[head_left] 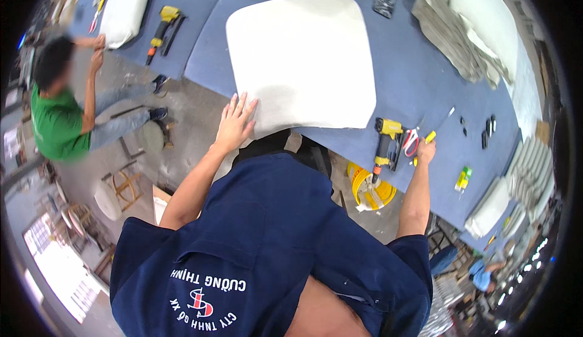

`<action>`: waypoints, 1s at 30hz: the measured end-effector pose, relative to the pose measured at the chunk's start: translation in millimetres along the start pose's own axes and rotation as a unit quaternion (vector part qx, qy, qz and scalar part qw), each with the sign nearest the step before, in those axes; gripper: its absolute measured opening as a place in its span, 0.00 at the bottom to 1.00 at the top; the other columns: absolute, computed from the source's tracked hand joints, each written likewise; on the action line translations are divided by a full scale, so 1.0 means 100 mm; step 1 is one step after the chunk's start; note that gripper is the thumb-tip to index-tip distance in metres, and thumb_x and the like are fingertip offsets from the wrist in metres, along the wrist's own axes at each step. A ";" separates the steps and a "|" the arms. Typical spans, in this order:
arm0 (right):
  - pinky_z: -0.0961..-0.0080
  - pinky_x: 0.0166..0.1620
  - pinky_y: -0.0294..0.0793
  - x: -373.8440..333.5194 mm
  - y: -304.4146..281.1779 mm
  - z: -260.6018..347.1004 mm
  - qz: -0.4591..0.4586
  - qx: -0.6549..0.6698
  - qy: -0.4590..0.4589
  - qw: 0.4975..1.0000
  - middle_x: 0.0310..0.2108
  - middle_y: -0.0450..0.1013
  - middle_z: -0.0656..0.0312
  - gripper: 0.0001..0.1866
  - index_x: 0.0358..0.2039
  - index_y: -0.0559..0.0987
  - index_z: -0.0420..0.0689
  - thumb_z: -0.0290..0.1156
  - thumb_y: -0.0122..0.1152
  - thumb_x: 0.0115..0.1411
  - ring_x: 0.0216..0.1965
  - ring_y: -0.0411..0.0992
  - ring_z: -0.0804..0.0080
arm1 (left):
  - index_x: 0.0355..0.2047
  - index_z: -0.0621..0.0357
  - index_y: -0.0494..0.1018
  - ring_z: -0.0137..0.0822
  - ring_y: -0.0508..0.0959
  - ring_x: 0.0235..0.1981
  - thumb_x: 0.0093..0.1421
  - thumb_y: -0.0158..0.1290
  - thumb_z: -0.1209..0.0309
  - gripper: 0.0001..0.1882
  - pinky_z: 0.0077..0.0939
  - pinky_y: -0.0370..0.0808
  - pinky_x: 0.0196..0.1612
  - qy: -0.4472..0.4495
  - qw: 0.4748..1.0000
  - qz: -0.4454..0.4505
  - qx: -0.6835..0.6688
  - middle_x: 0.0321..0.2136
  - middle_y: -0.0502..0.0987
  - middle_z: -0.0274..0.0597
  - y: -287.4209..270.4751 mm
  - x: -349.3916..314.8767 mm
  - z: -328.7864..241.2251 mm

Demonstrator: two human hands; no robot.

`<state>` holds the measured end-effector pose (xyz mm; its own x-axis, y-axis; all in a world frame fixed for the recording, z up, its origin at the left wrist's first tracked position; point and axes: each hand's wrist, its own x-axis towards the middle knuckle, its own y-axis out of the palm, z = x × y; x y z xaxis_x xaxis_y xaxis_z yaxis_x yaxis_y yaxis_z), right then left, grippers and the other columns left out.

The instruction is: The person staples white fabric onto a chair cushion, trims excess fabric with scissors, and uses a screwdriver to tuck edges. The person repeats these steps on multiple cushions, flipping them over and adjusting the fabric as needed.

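Note:
A white padded seat panel (pixel 303 57) with rounded corners lies on the blue-covered table. My left hand (pixel 234 124) rests on the panel's near left edge, its fingers spread. At the right, my right hand (pixel 426 151) is closed around a tool with a yellow handle (pixel 430 137); a thin shaft points away from it, like a screwdriver's. Just left of that hand are scissors (pixel 411 144) with red-and-white handles. Beside them lies a yellow and black staple gun (pixel 388 139).
A second staple gun (pixel 164 30) lies on the left table (pixel 194 24). Folded grey-white fabric (pixel 455 33) is piled at the far right. Small black pieces (pixel 487 132) and a green-yellow item (pixel 463 179) lie rightward. A yellow bucket (pixel 382 194) stands below. At left works a person in green (pixel 61 118).

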<state>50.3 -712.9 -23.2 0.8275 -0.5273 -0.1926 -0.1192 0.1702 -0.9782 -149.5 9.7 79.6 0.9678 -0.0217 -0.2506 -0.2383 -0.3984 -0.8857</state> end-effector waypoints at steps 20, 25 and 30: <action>0.55 0.44 0.79 -3.15 -0.56 2.59 0.161 0.139 -0.520 0.827 0.44 0.80 0.50 0.24 0.65 0.76 0.56 0.44 0.60 0.70 0.41 0.80 0.45 | 0.79 0.23 0.37 0.66 0.27 0.78 0.62 0.59 0.45 0.53 0.77 0.34 0.71 -0.195 0.959 -0.086 -0.186 0.79 0.21 0.54 0.28 1.03 0.17; 0.60 0.31 0.77 -3.10 -0.82 2.70 0.077 -0.017 -0.575 0.814 0.29 0.72 0.58 0.25 0.64 0.77 0.61 0.43 0.65 0.67 0.29 0.78 0.56 | 0.79 0.24 0.38 0.67 0.29 0.78 0.62 0.59 0.50 0.53 0.77 0.34 0.72 -0.217 0.950 -0.077 -0.210 0.79 0.22 0.53 0.22 1.03 0.13; 0.64 0.29 0.77 -3.08 -1.01 2.86 0.016 -0.048 -0.617 0.785 0.28 0.70 0.61 0.26 0.64 0.77 0.62 0.40 0.67 0.65 0.26 0.76 0.62 | 0.79 0.25 0.39 0.68 0.33 0.78 0.61 0.59 0.52 0.53 0.78 0.35 0.72 -0.223 0.948 -0.088 -0.208 0.79 0.23 0.52 0.17 1.02 0.08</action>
<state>-36.0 -329.5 157.1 0.7172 0.6949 -0.0529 -0.1429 0.0724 -0.9871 -55.6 7.7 36.2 0.8376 0.4317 -0.3349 0.0664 -0.6888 -0.7219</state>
